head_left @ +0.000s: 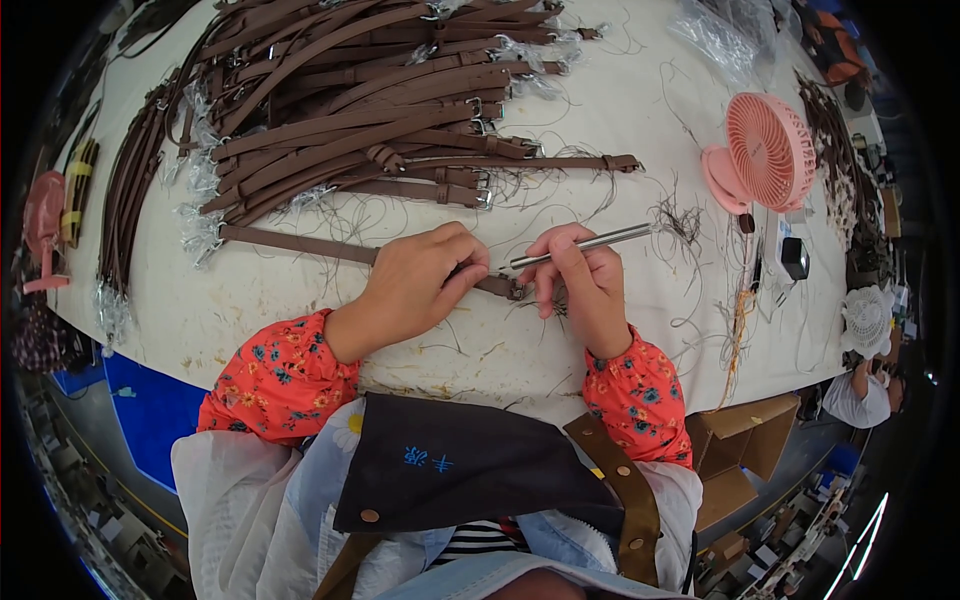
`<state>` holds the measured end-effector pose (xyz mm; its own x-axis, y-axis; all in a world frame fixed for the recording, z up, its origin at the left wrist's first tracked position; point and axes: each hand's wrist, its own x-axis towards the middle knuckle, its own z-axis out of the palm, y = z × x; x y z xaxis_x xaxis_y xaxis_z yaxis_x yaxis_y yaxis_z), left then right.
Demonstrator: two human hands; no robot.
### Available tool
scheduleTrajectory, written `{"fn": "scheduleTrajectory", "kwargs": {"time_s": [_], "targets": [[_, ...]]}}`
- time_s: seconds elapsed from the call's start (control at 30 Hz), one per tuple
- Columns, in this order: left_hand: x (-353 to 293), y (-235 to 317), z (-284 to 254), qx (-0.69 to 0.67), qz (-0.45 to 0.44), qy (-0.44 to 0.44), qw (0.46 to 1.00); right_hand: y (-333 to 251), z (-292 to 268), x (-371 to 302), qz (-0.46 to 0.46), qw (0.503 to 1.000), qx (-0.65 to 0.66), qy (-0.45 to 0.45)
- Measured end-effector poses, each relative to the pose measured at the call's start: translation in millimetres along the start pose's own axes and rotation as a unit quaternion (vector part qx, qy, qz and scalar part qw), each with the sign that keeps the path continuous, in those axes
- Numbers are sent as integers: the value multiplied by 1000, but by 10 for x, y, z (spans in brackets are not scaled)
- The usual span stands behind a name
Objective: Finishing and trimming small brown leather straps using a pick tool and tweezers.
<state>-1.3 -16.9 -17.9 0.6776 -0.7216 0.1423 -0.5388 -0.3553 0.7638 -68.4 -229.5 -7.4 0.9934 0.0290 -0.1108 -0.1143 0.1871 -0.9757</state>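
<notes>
A brown strap (300, 243) lies across the near part of the table, slanting down to the right. My left hand (415, 283) is closed on it close to its right end, thumb and fingers pinched together. The strap's end (500, 288) sticks out past those fingers, with what looks like a small loop or buckle on it. Facing it, my right hand (583, 290) grips a slim silver pen-shaped tool (610, 237) between thumb and fingers. The tool's tip points left, just above the strap's end. Whether the right fingertips touch the strap, I cannot tell.
Beyond my hands spreads a heap of brown buckled straps (370, 110), partly wrapped in clear plastic. More straps (135, 190) hang at the left. Loose thread ends (680, 220) litter the cloth. A pink fan (768, 150) stands at the right; a cardboard box (735, 450) sits below the table.
</notes>
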Motion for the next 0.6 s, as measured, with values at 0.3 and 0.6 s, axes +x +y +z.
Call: {"fn": "scheduleTrajectory", "kwargs": {"time_s": [0.3, 0.6], "targets": [[0, -38, -9, -11, -16, 2, 1000, 17, 28, -4, 21, 997, -59, -38], [2, -34, -17, -14, -22, -2, 1000, 8, 65, 2, 36, 997, -58, -33]]}}
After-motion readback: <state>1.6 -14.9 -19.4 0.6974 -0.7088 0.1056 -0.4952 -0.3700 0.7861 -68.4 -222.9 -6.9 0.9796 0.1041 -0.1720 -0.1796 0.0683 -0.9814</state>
